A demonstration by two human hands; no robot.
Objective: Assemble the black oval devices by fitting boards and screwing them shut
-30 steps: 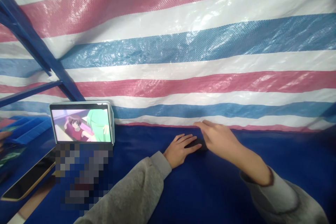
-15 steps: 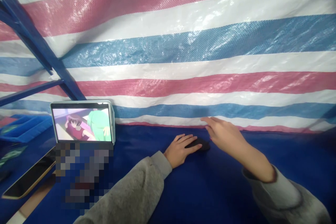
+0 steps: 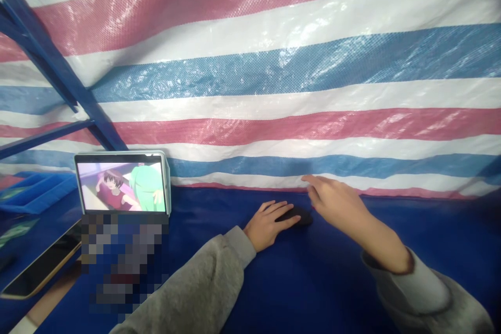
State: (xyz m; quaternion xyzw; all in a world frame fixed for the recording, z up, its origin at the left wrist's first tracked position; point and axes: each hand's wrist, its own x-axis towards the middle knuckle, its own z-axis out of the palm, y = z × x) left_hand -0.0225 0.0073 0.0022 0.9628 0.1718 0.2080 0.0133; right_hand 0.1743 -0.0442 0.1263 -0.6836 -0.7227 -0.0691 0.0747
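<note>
On the blue desk [image 3: 313, 282], a tablet [image 3: 121, 182] stands well to the left, and the black mouse [image 3: 300, 215] sits near the back edge. My left grip [image 3: 268, 224] is narrow, cupped over the mouse, and best kept flat and steady. My right grip [image 3: 336, 206] is wide open just beside it, touching nothing.

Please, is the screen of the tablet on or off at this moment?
On: the tablet is lit and shows a bright cartoon picture, with one figure with brown hair and one with green hair.

A black mouse [image 3: 298, 215] sits before a red-white-and-blue striped tarp [image 3: 297, 88].
</note>
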